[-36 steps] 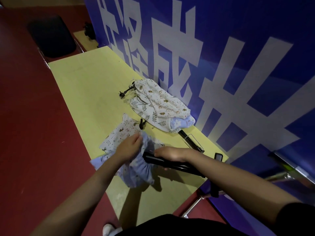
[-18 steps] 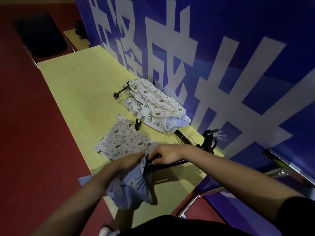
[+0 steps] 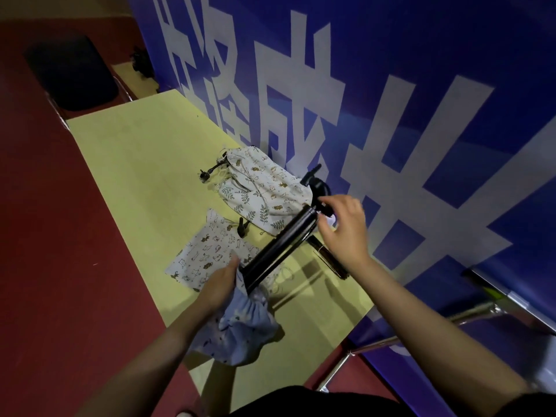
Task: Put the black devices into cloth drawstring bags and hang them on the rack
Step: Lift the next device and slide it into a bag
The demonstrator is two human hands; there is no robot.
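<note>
Presently, the left hand point(image 3: 221, 282) holds the mouth of the blue drawstring bag point(image 3: 240, 329) at the bench point(image 3: 126, 164) edge, its grip closed on cloth. Only the lower end of the black device point(image 3: 279, 245) is inside. The right hand point(image 3: 343, 227) pinches its top. Bagging, cinching and hanging remain; no rack is visible.

I see my left hand point(image 3: 221, 281) gripping the mouth of a blue drawstring bag point(image 3: 240, 329) over the yellow counter point(image 3: 135, 164). A black device point(image 3: 279, 245) slants into it, and my right hand point(image 3: 343, 227) pinches its upper end.
</note>
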